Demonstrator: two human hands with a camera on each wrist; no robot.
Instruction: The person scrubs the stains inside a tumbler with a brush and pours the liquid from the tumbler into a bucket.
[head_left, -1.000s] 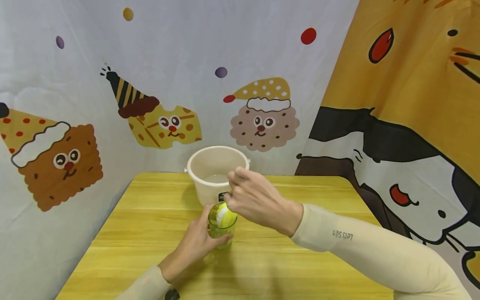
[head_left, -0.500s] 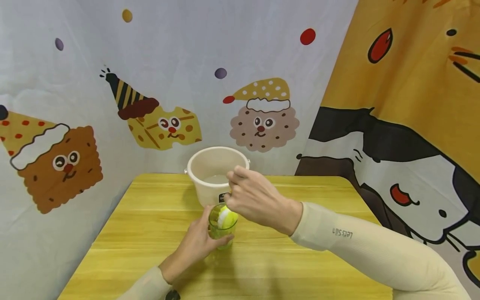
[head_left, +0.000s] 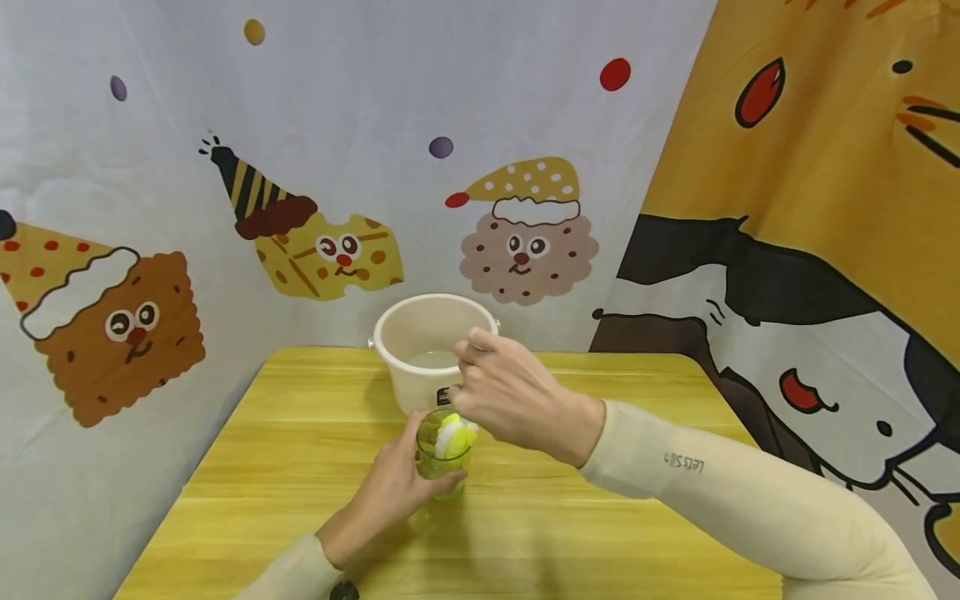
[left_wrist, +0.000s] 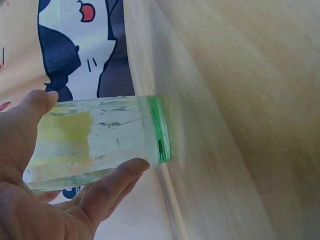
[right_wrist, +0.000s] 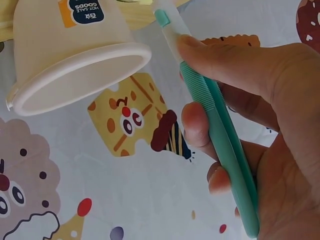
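My left hand (head_left: 393, 477) grips a green-tinted clear glass (head_left: 438, 469) around its side, just above the table. In the left wrist view the glass (left_wrist: 117, 127) lies between thumb and fingers, its thick green base near the wooden surface. My right hand (head_left: 517, 404) holds a sponge cup brush by its teal handle (right_wrist: 227, 155), fingers curled round it in the right wrist view. The brush's yellow and white sponge head (head_left: 453, 437) sits inside the mouth of the glass. Through the glass wall the yellow sponge (left_wrist: 67, 135) shows blurred.
A cream bucket (head_left: 408, 387) stands right behind the glass, toward the table's far edge, with a little clear liquid apparently at its bottom. The wooden table (head_left: 600, 517) ends at a printed cloth backdrop (head_left: 360, 100). A small dark object (head_left: 344, 591) shows below the left sleeve.
The sponge head has turned and shifted slightly in the glass, showing more white at its right. My right hand has moved only a little; the left hand and glass stay put.
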